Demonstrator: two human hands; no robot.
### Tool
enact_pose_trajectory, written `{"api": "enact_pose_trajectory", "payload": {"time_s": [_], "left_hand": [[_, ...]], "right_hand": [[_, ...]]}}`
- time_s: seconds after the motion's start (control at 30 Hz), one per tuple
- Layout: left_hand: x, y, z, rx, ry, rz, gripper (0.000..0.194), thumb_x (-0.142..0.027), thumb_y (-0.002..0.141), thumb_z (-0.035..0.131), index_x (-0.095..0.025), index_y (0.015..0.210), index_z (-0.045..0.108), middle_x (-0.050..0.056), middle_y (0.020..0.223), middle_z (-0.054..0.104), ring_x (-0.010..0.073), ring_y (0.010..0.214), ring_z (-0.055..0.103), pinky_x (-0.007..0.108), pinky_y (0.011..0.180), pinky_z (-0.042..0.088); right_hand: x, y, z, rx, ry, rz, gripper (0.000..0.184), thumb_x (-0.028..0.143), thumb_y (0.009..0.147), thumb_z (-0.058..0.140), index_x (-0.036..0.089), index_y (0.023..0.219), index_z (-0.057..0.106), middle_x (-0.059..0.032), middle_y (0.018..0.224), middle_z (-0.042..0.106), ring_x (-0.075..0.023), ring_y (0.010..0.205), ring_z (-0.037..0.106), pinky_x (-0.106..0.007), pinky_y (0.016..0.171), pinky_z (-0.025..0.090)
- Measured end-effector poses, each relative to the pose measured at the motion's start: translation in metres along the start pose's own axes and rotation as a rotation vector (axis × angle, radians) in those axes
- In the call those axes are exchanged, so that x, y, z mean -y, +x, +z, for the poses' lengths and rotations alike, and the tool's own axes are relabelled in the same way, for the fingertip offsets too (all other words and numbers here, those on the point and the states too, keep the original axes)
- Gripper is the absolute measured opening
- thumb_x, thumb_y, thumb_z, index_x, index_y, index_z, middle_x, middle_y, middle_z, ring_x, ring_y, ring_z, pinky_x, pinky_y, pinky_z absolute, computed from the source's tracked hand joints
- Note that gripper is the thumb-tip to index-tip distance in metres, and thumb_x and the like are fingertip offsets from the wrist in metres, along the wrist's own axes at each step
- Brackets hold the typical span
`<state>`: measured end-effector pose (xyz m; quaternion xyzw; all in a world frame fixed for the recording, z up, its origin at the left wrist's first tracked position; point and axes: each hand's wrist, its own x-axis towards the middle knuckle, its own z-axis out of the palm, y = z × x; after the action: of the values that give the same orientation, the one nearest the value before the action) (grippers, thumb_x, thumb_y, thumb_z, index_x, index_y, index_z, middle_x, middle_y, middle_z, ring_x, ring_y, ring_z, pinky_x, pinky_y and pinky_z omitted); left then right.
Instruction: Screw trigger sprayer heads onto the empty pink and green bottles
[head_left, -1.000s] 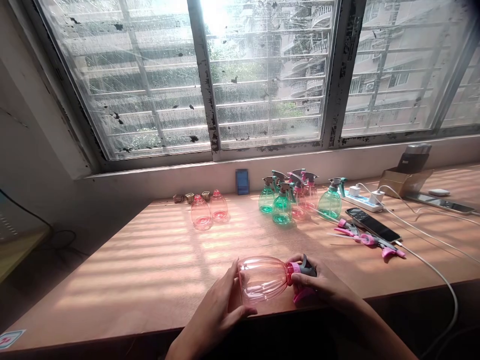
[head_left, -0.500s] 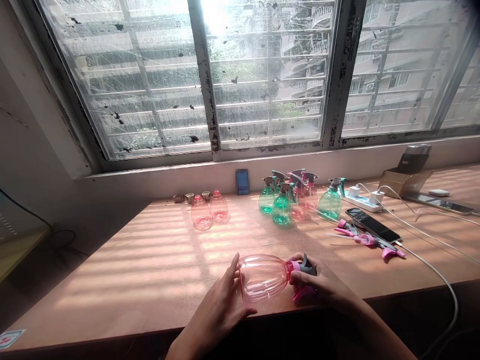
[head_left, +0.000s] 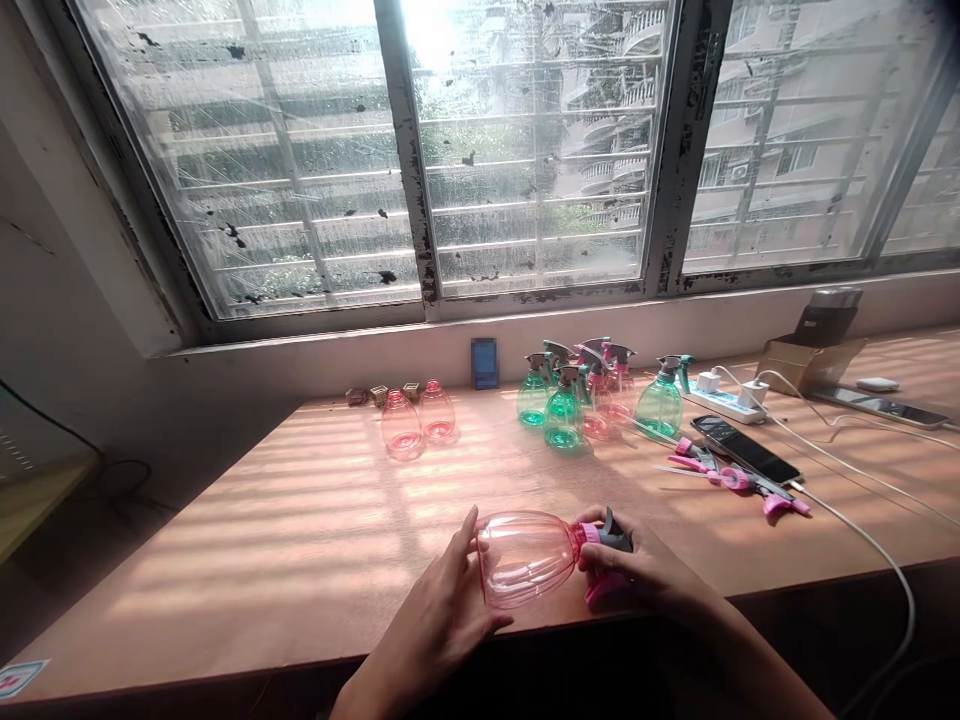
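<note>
A clear pink spray bottle (head_left: 528, 558) lies on its side in the air above the table's front edge, its base to the left. My left hand (head_left: 457, 590) cups the base, with the thumb and fingers around it. At the other end, my right hand (head_left: 619, 555) is closed on the grey and pink spray head (head_left: 613, 533), which sits at the bottle's neck. Some right-hand fingers are hidden behind the head. Two pink bottles without heads (head_left: 402, 425) stand upright farther back on the table.
Several green and pink spray bottles with heads (head_left: 564, 420) stand at the back. Right of them lie loose pink and grey spray heads (head_left: 731, 479), a phone (head_left: 746, 450), a power strip (head_left: 724, 402) and white cables (head_left: 885, 545). A blue-screened device (head_left: 484, 363) leans on the wall.
The pink bottle has turned slightly about its length between my hands. Both hands stay almost in the same place, and nothing else has moved.
</note>
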<state>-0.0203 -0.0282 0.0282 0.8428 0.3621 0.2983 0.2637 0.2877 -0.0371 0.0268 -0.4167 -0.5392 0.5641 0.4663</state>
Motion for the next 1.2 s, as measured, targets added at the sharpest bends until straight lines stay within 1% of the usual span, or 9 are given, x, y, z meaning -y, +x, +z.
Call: {"api": "enact_pose_trajectory", "payload": {"time_s": [0.07, 0.23, 0.33, 0.5, 0.63, 0.87, 1.03, 1.13, 1.2], "left_hand": [[-0.0007, -0.0004, -0.001, 0.014, 0.015, -0.02, 0.108, -0.025, 0.087, 0.076, -0.041, 0.16, -0.002, 0.01, 0.153, 0.051, 0.031, 0.136, 0.055, 0.05, 0.115, 0.042], [-0.003, -0.0006, -0.0029, 0.02, 0.009, -0.036, 0.105, -0.023, 0.089, 0.073, -0.041, 0.159, -0.003, 0.009, 0.154, 0.049, 0.0289, 0.135, 0.056, 0.048, 0.115, 0.042], [-0.0056, 0.0004, -0.0034, 0.019, 0.002, -0.03, 0.101, -0.021, 0.088, 0.074, -0.04, 0.159, 0.005, 0.009, 0.158, 0.045, 0.0288, 0.137, 0.054, 0.045, 0.116, 0.043], [-0.0074, 0.0017, -0.0011, -0.001, -0.045, 0.0, 0.089, -0.02, 0.096, 0.06, -0.041, 0.16, 0.001, 0.009, 0.161, 0.041, 0.0244, 0.129, 0.062, 0.04, 0.109, 0.05], [-0.0069, 0.0004, -0.0009, -0.003, -0.016, -0.008, 0.101, -0.023, 0.09, 0.071, -0.041, 0.16, -0.001, 0.01, 0.161, 0.04, 0.0279, 0.131, 0.059, 0.046, 0.113, 0.046], [-0.0078, -0.0024, -0.0054, 0.007, -0.035, -0.052, 0.091, -0.032, 0.095, 0.067, -0.036, 0.161, 0.005, 0.01, 0.149, 0.055, 0.0297, 0.132, 0.058, 0.049, 0.114, 0.043], [-0.0056, -0.0013, -0.0036, 0.02, -0.028, -0.029, 0.1, -0.026, 0.09, 0.072, -0.037, 0.161, 0.003, 0.01, 0.161, 0.042, 0.0305, 0.14, 0.05, 0.048, 0.116, 0.042], [-0.0053, -0.0003, -0.0029, -0.004, 0.006, -0.014, 0.094, -0.025, 0.091, 0.069, -0.038, 0.161, 0.008, 0.008, 0.166, 0.031, 0.0314, 0.146, 0.043, 0.049, 0.119, 0.038], [-0.005, 0.0001, -0.0024, -0.016, 0.014, -0.012, 0.086, -0.024, 0.096, 0.063, -0.04, 0.16, 0.008, 0.007, 0.166, 0.03, 0.0296, 0.144, 0.046, 0.048, 0.118, 0.04]], "right_hand": [[-0.0001, 0.0002, -0.0002, 0.004, 0.008, 0.011, 0.046, 0.048, 0.076, 0.083, 0.017, 0.103, 0.064, -0.0024, 0.074, 0.075, -0.0192, 0.068, 0.068, -0.032, 0.065, 0.054], [-0.0003, -0.0014, 0.0001, 0.009, 0.008, 0.008, 0.045, 0.047, 0.078, 0.083, 0.017, 0.105, 0.063, -0.0027, 0.076, 0.076, -0.0193, 0.069, 0.069, -0.031, 0.066, 0.054], [-0.0001, -0.0018, 0.0001, 0.007, 0.008, 0.008, 0.045, 0.048, 0.078, 0.082, 0.017, 0.105, 0.063, -0.0024, 0.076, 0.075, -0.0192, 0.068, 0.069, -0.031, 0.066, 0.054], [0.0001, -0.0006, 0.0001, 0.013, 0.005, 0.011, 0.047, 0.05, 0.077, 0.082, 0.017, 0.104, 0.063, -0.0027, 0.076, 0.075, -0.02, 0.069, 0.069, -0.032, 0.066, 0.054], [0.0005, -0.0009, 0.0009, 0.005, 0.003, 0.014, 0.048, 0.052, 0.075, 0.083, 0.018, 0.104, 0.064, -0.003, 0.076, 0.076, -0.021, 0.069, 0.069, -0.033, 0.066, 0.055], [0.0001, -0.0014, -0.0002, 0.002, -0.022, 0.002, 0.047, 0.053, 0.077, 0.081, 0.018, 0.103, 0.065, -0.0032, 0.076, 0.075, -0.0215, 0.069, 0.069, -0.034, 0.066, 0.055], [-0.0004, -0.0009, -0.0004, 0.002, -0.002, 0.015, 0.047, 0.053, 0.078, 0.081, 0.018, 0.104, 0.064, -0.0028, 0.075, 0.075, -0.0207, 0.069, 0.069, -0.033, 0.066, 0.055], [-0.0002, -0.0007, 0.0002, -0.004, 0.006, 0.017, 0.049, 0.055, 0.076, 0.082, 0.018, 0.104, 0.064, -0.0024, 0.074, 0.074, -0.0211, 0.069, 0.068, -0.034, 0.067, 0.055], [-0.0002, -0.0006, 0.0005, 0.001, 0.007, 0.009, 0.05, 0.056, 0.075, 0.082, 0.018, 0.103, 0.065, -0.0029, 0.075, 0.074, -0.0209, 0.068, 0.068, -0.034, 0.067, 0.055]]}}
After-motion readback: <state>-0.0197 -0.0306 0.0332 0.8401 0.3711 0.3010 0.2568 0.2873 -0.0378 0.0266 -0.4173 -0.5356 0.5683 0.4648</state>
